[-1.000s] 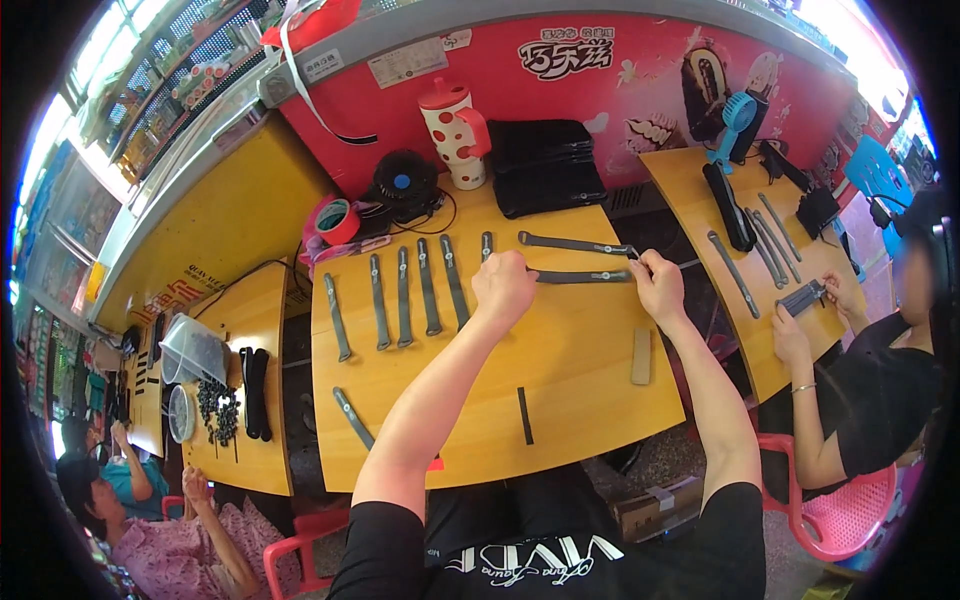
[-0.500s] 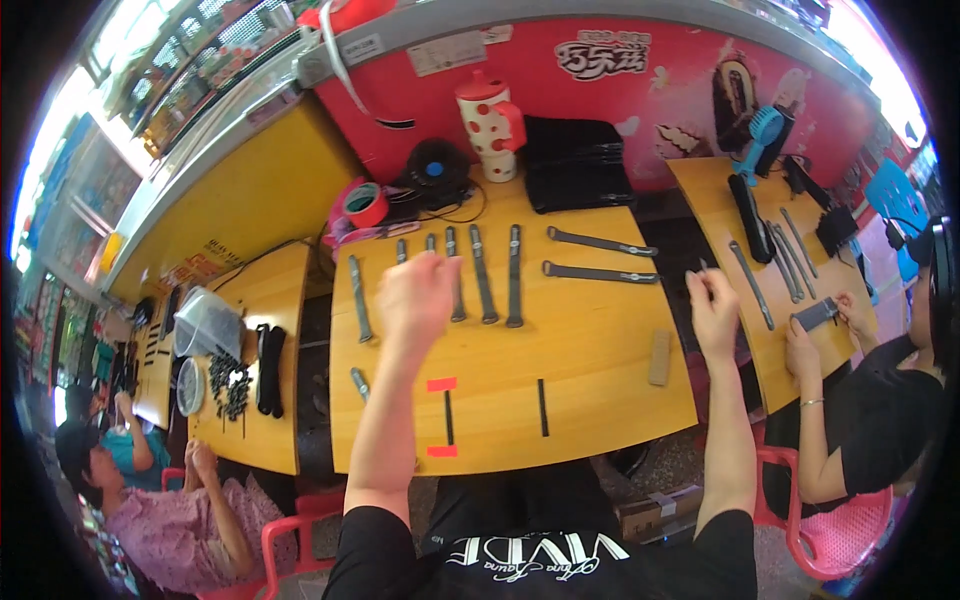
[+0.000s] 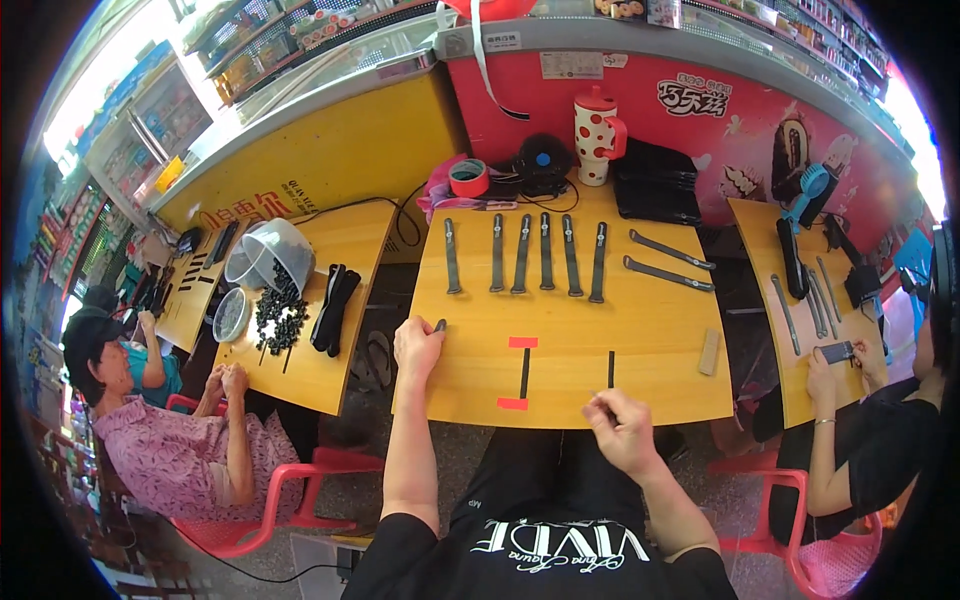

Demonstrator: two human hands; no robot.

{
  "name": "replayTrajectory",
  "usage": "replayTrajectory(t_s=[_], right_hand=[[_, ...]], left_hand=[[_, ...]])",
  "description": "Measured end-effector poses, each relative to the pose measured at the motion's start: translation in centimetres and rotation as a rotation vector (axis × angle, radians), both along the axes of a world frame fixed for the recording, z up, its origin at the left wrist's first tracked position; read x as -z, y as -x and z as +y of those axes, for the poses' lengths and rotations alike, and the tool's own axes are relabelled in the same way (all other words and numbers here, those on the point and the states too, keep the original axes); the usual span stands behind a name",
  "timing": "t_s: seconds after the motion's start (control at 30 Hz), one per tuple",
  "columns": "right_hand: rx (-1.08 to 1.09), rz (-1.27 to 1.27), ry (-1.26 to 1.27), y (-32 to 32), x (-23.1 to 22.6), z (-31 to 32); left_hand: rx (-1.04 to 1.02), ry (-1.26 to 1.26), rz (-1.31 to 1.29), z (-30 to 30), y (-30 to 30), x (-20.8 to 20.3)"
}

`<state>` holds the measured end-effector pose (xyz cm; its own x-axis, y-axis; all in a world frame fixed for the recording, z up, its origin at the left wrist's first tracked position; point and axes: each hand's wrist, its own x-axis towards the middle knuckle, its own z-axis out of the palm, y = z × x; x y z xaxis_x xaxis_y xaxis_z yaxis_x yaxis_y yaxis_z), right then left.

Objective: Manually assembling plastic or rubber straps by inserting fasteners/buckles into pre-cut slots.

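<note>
My left hand (image 3: 418, 348) is closed at the left edge of the wooden table (image 3: 480, 330). A dark grey strap end (image 3: 440, 325) pokes out of its fingers; the rest is hidden. My right hand (image 3: 622, 428) is in a pinch at the near edge, just below a thin black strip (image 3: 611, 369). Whatever its fingertips hold is too small to make out. Left of it, another black strip (image 3: 525, 374) lies between two red tape pieces (image 3: 523, 342). Several dark grey straps (image 3: 546, 252) lie lengthwise farther back, and two more (image 3: 668, 273) lie slanted at right.
A tan block (image 3: 709, 352) lies at the right edge. Behind stand a spotted tumbler (image 3: 597, 140), black pouches (image 3: 657, 185), a tape roll (image 3: 468, 178) and a black fan (image 3: 543, 160). People work at side tables; the left one bears a tipped plastic tub (image 3: 278, 250) and black pieces (image 3: 280, 320).
The view has swung left. My left hand has dropped from over the straps to the table's left edge and closed on a strap. My right hand has come from the right side to the near edge.
</note>
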<state>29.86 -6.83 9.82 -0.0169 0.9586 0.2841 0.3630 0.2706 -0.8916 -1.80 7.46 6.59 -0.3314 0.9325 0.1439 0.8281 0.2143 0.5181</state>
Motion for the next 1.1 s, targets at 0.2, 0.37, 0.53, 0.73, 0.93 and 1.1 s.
replayTrajectory(t_s=[0.2, 0.37, 0.53, 0.73, 0.93, 1.1], right_hand=[[-0.171, -0.064, 0.120, 1.8, -0.4, -1.4], [-0.267, -0.066, -0.083, 5.1, -3.2, -1.4], [-0.123, -0.334, -0.235, 5.9, -3.1, -1.4], [-0.037, -0.407, -0.234, 4.9, -2.7, -1.9], [-0.018, -0.434, -0.235, 4.4, -2.9, -1.8], [0.014, -0.490, -0.275, 4.0, -3.0, -2.0]], left_hand=[[0.357, 0.062, -1.589, -6.7, -0.4, -2.8], [0.516, 0.256, -1.955, -11.9, -6.3, -3.3], [0.519, 0.350, -2.025, -13.1, -8.2, -2.5], [0.528, 0.383, -2.005, -13.0, -9.4, -2.6], [0.533, 0.385, -1.967, -12.8, -10.0, -3.0], [0.514, 0.320, -1.895, -13.1, -10.6, -3.2]])
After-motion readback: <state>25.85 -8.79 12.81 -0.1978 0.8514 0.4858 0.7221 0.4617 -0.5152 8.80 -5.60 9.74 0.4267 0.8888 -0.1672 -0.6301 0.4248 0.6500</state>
